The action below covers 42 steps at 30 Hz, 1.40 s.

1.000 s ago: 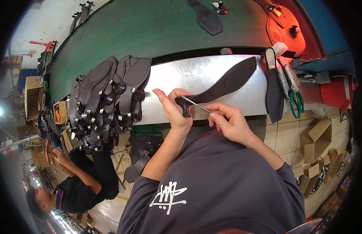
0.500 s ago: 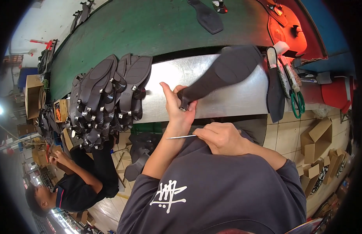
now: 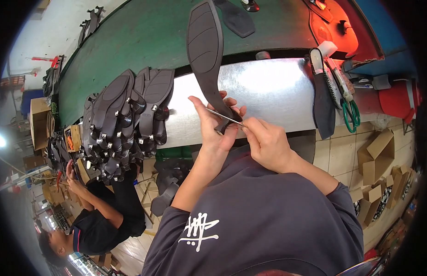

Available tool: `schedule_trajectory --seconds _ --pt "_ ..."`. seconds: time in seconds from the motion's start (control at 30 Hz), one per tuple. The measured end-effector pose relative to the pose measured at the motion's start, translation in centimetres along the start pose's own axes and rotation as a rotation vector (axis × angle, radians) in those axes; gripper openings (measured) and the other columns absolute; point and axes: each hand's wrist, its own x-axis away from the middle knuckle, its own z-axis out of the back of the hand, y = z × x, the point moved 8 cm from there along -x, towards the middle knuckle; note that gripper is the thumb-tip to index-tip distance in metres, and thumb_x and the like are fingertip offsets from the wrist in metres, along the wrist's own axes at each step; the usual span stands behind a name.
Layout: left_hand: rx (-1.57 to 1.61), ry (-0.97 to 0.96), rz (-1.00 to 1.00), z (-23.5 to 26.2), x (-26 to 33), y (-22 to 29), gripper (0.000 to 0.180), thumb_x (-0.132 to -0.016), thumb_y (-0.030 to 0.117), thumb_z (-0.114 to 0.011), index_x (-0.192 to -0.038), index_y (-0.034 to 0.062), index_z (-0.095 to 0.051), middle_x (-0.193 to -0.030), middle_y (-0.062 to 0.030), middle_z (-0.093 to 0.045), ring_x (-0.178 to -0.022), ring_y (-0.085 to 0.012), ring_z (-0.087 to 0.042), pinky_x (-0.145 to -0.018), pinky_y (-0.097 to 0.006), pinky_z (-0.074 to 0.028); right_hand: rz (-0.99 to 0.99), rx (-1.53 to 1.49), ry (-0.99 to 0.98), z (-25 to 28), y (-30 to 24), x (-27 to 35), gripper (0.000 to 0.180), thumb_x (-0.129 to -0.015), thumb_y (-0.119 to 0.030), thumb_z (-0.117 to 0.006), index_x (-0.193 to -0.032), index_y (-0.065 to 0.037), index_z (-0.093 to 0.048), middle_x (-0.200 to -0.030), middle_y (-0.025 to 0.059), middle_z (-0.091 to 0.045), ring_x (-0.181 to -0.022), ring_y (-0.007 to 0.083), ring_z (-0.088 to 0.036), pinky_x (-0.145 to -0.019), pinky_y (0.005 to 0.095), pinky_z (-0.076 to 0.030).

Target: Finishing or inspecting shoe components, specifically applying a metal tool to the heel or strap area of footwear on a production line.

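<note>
A dark shoe sole (image 3: 205, 43) stands out upward from my left hand (image 3: 214, 133), whose fingers are wrapped round its narrow heel end. My right hand (image 3: 267, 141) pinches a thin, pointed metal tool (image 3: 219, 114) that lies across the heel end, close to my left fingers. What its tip touches cannot be made out. Just left of my hands, a thick pile of similar soles (image 3: 119, 92) hangs over the bench edge, with small shiny fittings on the heel ends.
A metal bench top (image 3: 264, 106) lies under my hands, with a green surface (image 3: 130, 41) behind. To the right are green-handled scissors (image 3: 350, 115), a loose dark sole piece (image 3: 325, 101) and a red-lit area (image 3: 327, 27). Cardboard boxes (image 3: 377, 154) stand on the floor. A co-worker (image 3: 96, 221) sits at left.
The sole has swung from pointing right to pointing up and away. My right hand has risen from my lap and brought the metal tool against the heel end.
</note>
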Motion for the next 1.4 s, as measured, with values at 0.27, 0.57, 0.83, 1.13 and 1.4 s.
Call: schedule_trajectory --seconds 0.27,0.57,0.83,1.13,1.4 --pt "-0.133 -0.083 0.064 -0.3 -0.8 -0.5 0.062 -0.084 0.072 -0.048 -0.068 0.0123 -0.053 -0.064 -0.0039 -0.056 -0.06 -0.0208 -0.057 -0.068 -0.037 -0.049 -0.042 -0.034 -0.065 -1.1 1.0 0.5 0.005 -0.088 -0.001 -0.056 -0.092 -0.002 -0.055 -0.077 0.0163 -0.06 -0.068 0.0372 -0.06 -0.056 0.0423 -0.046" --pt "-0.182 0.011 0.123 1.0 -1.6 -0.9 0.058 -0.084 0.068 -0.054 -0.068 0.0124 -0.053 -0.064 -0.0037 -0.056 -0.059 -0.0207 -0.057 -0.064 -0.036 -0.048 -0.013 -0.12 -0.112 -1.3 0.4 0.5 0.005 -0.086 -0.002 -0.059 -0.089 -0.003 -0.056 -0.079 0.0135 -0.062 -0.068 0.034 -0.062 -0.057 0.0409 -0.048" --pt "-0.089 -0.06 0.139 0.6 -2.5 0.4 0.068 -0.085 0.074 -0.043 -0.089 0.0071 -0.055 -0.079 -0.0085 -0.058 -0.073 -0.0227 -0.058 -0.069 -0.036 -0.051 0.051 -0.141 -0.016 -0.3 0.3 -0.4 0.011 -0.084 -0.001 -0.06 -0.095 -0.002 -0.061 -0.076 0.0108 -0.061 -0.065 0.0261 -0.062 -0.058 0.0347 -0.048" --pt "-0.215 -0.141 0.153 0.1 -1.2 -1.4 0.044 -0.093 0.049 -0.055 -0.107 0.0073 -0.059 -0.093 -0.0076 -0.063 -0.079 -0.0186 -0.062 -0.068 -0.034 -0.053 -0.015 -0.277 -0.028 -0.2 0.5 -2.5 0.053 -0.078 -0.009 -0.073 -0.128 -0.008 -0.058 -0.078 0.0074 -0.056 -0.066 0.0156 -0.055 -0.057 0.0289 -0.046" --pt "-0.305 -0.119 -0.034 -0.3 -0.9 -1.8 0.044 -0.097 0.043 -0.052 -0.108 0.0015 -0.058 -0.096 -0.0113 -0.064 -0.083 -0.0193 -0.064 -0.069 -0.033 -0.055 0.06 -0.325 0.072 -0.1 1.1 -2.9 0.045 -0.076 -0.002 -0.072 -0.121 -0.005 -0.064 -0.069 0.0028 -0.054 -0.057 0.0093 -0.047 -0.06 0.0228 -0.045"
